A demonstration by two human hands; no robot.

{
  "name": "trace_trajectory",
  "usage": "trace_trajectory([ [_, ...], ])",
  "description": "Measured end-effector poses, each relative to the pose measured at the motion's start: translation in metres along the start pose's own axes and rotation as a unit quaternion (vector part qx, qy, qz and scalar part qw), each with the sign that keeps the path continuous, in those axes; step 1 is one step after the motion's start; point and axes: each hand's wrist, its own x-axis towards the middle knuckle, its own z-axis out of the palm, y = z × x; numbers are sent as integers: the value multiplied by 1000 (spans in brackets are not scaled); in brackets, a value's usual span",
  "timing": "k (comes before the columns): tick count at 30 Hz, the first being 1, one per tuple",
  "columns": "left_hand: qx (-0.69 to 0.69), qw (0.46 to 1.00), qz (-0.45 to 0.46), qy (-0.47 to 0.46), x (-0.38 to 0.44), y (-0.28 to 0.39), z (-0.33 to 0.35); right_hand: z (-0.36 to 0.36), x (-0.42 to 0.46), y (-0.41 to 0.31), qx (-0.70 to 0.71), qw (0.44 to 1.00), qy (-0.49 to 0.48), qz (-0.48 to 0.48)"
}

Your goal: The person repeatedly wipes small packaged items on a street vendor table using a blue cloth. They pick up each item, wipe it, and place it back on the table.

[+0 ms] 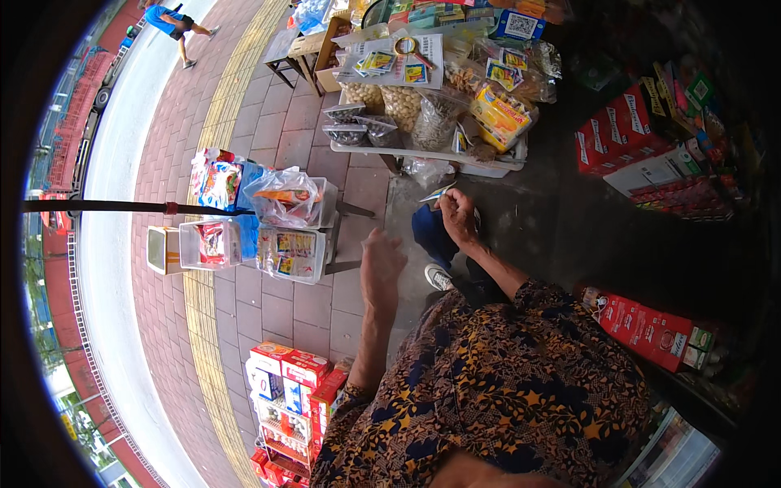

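My right hand (459, 218) pinches a small, flat printed packet (437, 193) by its edge, just in front of the goods stand. My left hand (383, 267) hangs in the air beside it, over the paving; motion blur hides its fingers. Above the right hand is a white tray (357, 150) heaped with clear bags of peanuts (399, 108) and other dried goods. On top lies a printed sheet (349, 74) with several similar packets (375, 63) and a magnifying glass (423, 59). A yellow package (501, 117) leans at the tray's right.
Left of my hands, clear plastic bins (321, 259) of packets stand on a low support near a dark pole (122, 207). Red cartons (616, 131) are stacked at right, another red carton (647, 329) lower. Stacked boxes (305, 366) stand lower left. A person (171, 23) walks far off.
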Motion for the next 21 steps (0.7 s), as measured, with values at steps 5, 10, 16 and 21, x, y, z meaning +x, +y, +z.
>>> trace_trajectory([
  [5, -109, 982, -115, -104, 63, 13, 33, -26, 14, 0, -49, 998, -3, 32],
  [10, -135, 962, -172, -165, 118, -11, 58, -32, 20, 9, 14, 999, -6, 50],
  [16, -36, 945, -199, -259, 194, -25, 101, -46, 29, 16, 18, 999, -35, 28],
  [21, 194, 974, -89, -75, 252, 8, 153, -63, 38, 27, 77, 993, -57, 66],
])
